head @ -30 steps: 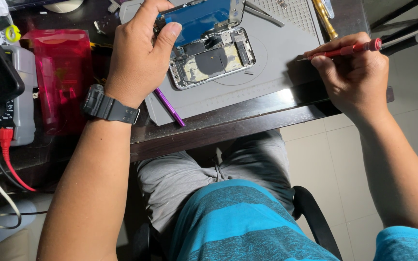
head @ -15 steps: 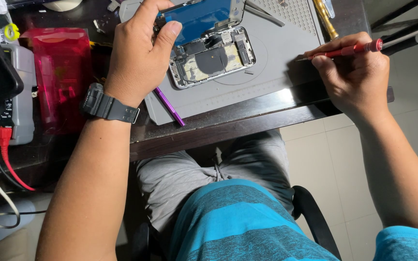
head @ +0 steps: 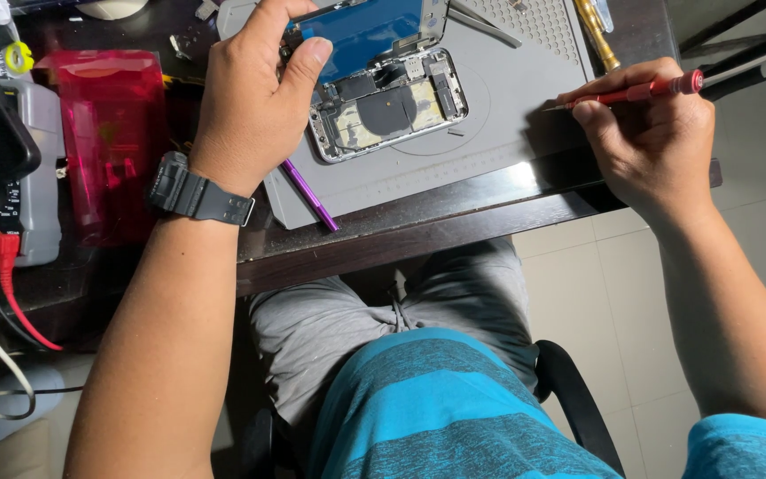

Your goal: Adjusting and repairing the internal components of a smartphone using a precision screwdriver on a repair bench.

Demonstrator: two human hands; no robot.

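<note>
Left hand gripping lifted screen of opened phone at mat's twelve o'clock. Right hand pinching red screwdriver at three o'clock. Best keeping screen propped steady, tip vertical.

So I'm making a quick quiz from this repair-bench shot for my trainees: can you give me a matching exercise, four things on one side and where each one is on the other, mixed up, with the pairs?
Things:
1. red screwdriver
2. opened phone
3. purple tool
4. black watch

Places:
A. on the left wrist
B. lying on the grey mat, under the left hand
C. in the grip of the right hand
D. on the mat's front left corner, partly under the left hand

Pairs: 1-C, 2-B, 3-D, 4-A
</note>
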